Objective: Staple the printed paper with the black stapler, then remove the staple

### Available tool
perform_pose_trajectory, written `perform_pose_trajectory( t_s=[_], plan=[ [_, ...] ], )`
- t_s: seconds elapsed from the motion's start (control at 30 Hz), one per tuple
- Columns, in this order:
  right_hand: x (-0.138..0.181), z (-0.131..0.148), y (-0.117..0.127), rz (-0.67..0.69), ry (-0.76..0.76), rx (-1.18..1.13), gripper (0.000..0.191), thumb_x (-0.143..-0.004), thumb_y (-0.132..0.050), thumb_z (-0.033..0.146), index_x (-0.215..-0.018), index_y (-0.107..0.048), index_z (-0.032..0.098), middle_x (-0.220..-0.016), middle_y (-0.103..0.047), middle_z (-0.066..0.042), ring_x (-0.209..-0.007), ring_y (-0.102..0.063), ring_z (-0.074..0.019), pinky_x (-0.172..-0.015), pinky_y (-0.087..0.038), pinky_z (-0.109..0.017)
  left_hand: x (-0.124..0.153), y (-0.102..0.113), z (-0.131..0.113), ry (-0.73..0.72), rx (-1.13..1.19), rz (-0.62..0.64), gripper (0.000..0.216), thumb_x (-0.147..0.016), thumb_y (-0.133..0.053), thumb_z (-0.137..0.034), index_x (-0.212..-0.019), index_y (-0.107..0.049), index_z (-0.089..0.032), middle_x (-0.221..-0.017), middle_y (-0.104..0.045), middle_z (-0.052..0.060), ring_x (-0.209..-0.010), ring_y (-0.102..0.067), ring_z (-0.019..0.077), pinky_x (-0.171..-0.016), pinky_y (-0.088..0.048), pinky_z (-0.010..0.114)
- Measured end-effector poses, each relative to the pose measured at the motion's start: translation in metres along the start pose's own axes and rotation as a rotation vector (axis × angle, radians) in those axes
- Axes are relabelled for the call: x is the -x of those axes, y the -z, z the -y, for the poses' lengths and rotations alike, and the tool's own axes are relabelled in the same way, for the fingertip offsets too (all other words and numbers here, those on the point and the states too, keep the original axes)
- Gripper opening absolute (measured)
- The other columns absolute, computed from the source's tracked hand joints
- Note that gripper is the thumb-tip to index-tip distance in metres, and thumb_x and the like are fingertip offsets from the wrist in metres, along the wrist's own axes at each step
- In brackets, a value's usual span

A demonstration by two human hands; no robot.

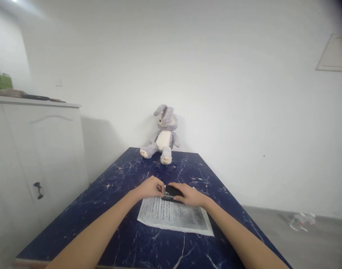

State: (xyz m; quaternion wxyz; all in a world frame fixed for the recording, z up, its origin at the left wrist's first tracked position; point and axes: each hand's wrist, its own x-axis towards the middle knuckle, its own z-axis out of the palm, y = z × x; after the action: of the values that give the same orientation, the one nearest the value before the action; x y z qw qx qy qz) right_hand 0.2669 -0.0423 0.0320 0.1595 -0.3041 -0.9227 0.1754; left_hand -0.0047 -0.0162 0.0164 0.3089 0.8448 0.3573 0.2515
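Printed paper [173,216] lies flat on the table, its far part beneath my hands. My right hand [189,195] is closed around a black stapler [173,191], which sits over the far part of the paper. At the stapler's left end, my left hand [152,186] has its thumb and fingers pinched together. Whatever those fingertips hold, if anything, is too small to make out.
The dark blue marble-patterned table [117,198] reaches to the white wall. A grey plush rabbit [164,136] sits at its far end. On the left stands a white cabinet [56,149] with items on top. A blurred white object [302,221] lies on the floor at right.
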Motion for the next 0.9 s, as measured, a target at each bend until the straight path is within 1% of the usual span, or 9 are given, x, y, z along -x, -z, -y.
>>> perform_pose_trajectory(
  t_s=[0.13, 0.3, 0.4, 0.53, 0.6, 0.7, 0.77, 0.83, 0.9],
  plan=[
    [-0.001, -0.001, 0.000, 0.000, -0.011, 0.005, 0.058, -0.098, -0.063, 0.035, -0.153, -0.048, 0.022, -0.142, -0.063, -0.014, -0.124, -0.062, -0.0312, -0.109, -0.046, -0.047, 0.000, 0.000, 0.002, 0.003, -0.024, 0.011, 0.012, -0.072, -0.083, -0.024, -0.080, -0.079, -0.017, -0.080, -0.079, 0.004, -0.080, -0.075, 0.0197, -0.075, -0.054, 0.025],
    [-0.001, -0.004, -0.002, 0.000, -0.005, -0.006, 0.058, -0.098, -0.063, 0.035, -0.152, -0.048, 0.023, -0.143, -0.063, -0.014, -0.125, -0.062, -0.0313, -0.108, -0.047, -0.047, 0.001, 0.004, 0.000, -0.060, -0.068, 0.052, 0.012, -0.075, -0.082, -0.025, -0.084, -0.082, -0.018, -0.083, -0.080, 0.004, -0.080, -0.074, 0.0190, -0.078, -0.053, 0.025],
    [0.000, -0.006, -0.003, 0.000, -0.019, -0.003, 0.059, -0.098, -0.063, 0.034, -0.153, -0.047, 0.023, -0.144, -0.061, -0.013, -0.126, -0.061, -0.0313, -0.109, -0.046, -0.048, 0.006, 0.018, 0.002, -0.073, -0.079, 0.101, 0.014, -0.077, -0.081, -0.027, -0.088, -0.084, -0.020, -0.086, -0.081, 0.004, -0.080, -0.074, 0.0188, -0.079, -0.054, 0.026],
    [-0.001, -0.006, -0.003, -0.013, -0.015, -0.024, 0.055, -0.097, -0.064, 0.032, -0.149, -0.050, 0.022, -0.143, -0.063, -0.013, -0.125, -0.062, -0.0303, -0.109, -0.047, -0.047, 0.016, 0.043, 0.012, -0.012, -0.069, 0.191, 0.028, -0.073, -0.084, -0.031, -0.099, -0.085, -0.021, -0.095, -0.082, 0.005, -0.081, -0.074, 0.0196, -0.076, -0.054, 0.026],
    [-0.001, -0.006, -0.003, -0.028, 0.007, -0.057, 0.051, -0.096, -0.064, 0.031, -0.145, -0.053, 0.022, -0.138, -0.065, -0.012, -0.120, -0.065, -0.0284, -0.106, -0.049, -0.044, 0.019, 0.048, 0.017, 0.015, -0.034, 0.195, 0.029, -0.072, -0.085, -0.032, -0.099, -0.084, -0.021, -0.096, -0.082, 0.006, -0.082, -0.073, 0.0197, -0.075, -0.053, 0.026],
    [-0.003, -0.008, -0.004, -0.039, 0.027, -0.080, 0.049, -0.094, -0.068, 0.032, -0.140, -0.056, 0.022, -0.130, -0.069, -0.010, -0.111, -0.068, -0.0262, -0.099, -0.053, -0.040, 0.016, 0.039, 0.020, 0.041, 0.019, 0.126, 0.025, -0.071, -0.084, -0.029, -0.093, -0.080, -0.018, -0.088, -0.081, 0.005, -0.081, -0.074, 0.0204, -0.076, -0.053, 0.027],
    [-0.004, -0.010, -0.007, -0.053, 0.037, -0.079, 0.049, -0.093, -0.070, 0.033, -0.138, -0.058, 0.021, -0.126, -0.071, -0.010, -0.107, -0.069, -0.0255, -0.095, -0.053, -0.038, 0.010, 0.027, 0.019, 0.068, 0.051, 0.076, 0.034, -0.070, -0.083, -0.028, -0.102, -0.073, -0.019, -0.083, -0.080, 0.002, -0.078, -0.074, 0.0194, -0.076, -0.053, 0.026],
    [-0.005, -0.011, -0.010, -0.075, 0.052, -0.086, 0.048, -0.094, -0.069, 0.035, -0.139, -0.058, 0.020, -0.125, -0.071, -0.011, -0.106, -0.070, -0.0250, -0.095, -0.053, -0.038, 0.003, 0.014, 0.017, 0.077, 0.058, 0.039, 0.047, -0.069, -0.083, -0.027, -0.112, -0.064, -0.021, -0.084, -0.080, 0.000, -0.075, -0.073, 0.0176, -0.074, -0.052, 0.025],
    [-0.006, -0.011, -0.012, -0.086, 0.070, -0.110, 0.048, -0.096, -0.067, 0.036, -0.140, -0.058, 0.019, -0.127, -0.071, -0.012, -0.106, -0.069, -0.0247, -0.095, -0.053, -0.037, -0.004, 0.004, 0.015, 0.042, -0.008, -0.005, 0.049, -0.069, -0.083, -0.026, -0.112, -0.060, -0.023, -0.088, -0.080, -0.001, -0.074, -0.072, 0.0163, -0.072, -0.050, 0.024]
  ],
)
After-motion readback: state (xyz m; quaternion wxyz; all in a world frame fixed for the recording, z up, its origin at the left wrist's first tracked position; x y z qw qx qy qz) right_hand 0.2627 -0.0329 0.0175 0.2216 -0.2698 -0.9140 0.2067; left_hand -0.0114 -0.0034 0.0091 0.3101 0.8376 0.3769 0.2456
